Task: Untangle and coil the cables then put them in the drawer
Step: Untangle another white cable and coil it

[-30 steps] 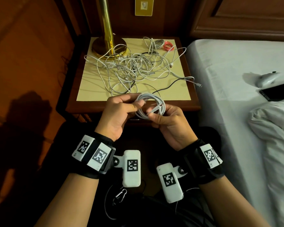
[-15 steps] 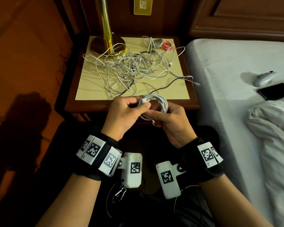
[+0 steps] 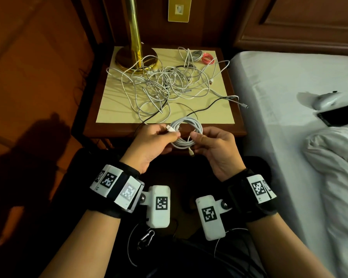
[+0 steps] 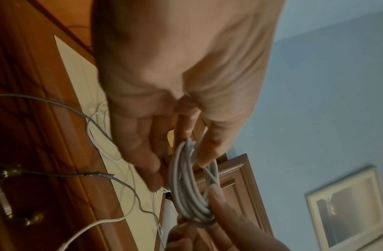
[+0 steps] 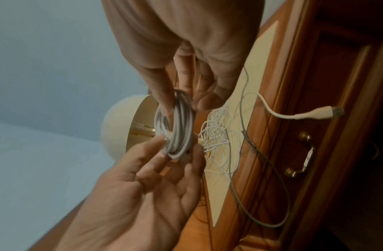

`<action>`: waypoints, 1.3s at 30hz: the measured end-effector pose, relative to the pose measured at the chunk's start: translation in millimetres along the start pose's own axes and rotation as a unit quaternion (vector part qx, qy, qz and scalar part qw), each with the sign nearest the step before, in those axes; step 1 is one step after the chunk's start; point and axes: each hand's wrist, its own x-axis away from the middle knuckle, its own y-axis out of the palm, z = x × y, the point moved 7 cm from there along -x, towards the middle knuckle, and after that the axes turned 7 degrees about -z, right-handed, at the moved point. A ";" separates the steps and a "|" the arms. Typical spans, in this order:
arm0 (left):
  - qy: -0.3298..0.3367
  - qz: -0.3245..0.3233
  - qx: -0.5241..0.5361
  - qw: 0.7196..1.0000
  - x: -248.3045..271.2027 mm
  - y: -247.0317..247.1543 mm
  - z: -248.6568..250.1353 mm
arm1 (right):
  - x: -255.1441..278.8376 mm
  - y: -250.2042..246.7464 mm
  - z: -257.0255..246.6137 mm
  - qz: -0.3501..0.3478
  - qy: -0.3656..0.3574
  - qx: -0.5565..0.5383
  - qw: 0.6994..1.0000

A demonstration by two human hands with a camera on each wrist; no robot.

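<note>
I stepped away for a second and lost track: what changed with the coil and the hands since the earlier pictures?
The left hand now pinches a connector end at the white coil; the right hand went from gripping the coil's lower side to pinching its right side. Both hold it as before; the tangled cables on the nightstand look unchanged.

A white cable coil (image 3: 186,131) of several neat round loops is held upright in front of the bench's near edge. Farther back on the bench lies a loose tangle of white cables (image 3: 165,85), with a small red coil (image 3: 208,59) at the far right.
</note>
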 end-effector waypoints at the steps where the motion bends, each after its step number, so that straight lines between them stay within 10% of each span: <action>1: -0.013 0.002 -0.010 1.000 1.1 -0.9 -2.2 | 0.2 1.0 -0.7 0.003 -0.009 0.018 1.000; 9: -0.002 0.031 -0.009 0.999 18.9 -2.6 -2.8 | 10.8 24.7 -7.5 -0.020 -0.056 0.092 0.994; 23: 0.045 -0.145 0.151 0.977 26.9 10.1 -1.6 | 19.3 21.3 -14.9 -0.054 0.021 -0.032 0.998; 39: -0.014 -0.033 -0.055 0.998 -38.1 -24.2 -6.9 | -22.0 -3.8 -12.5 0.042 0.023 0.029 0.998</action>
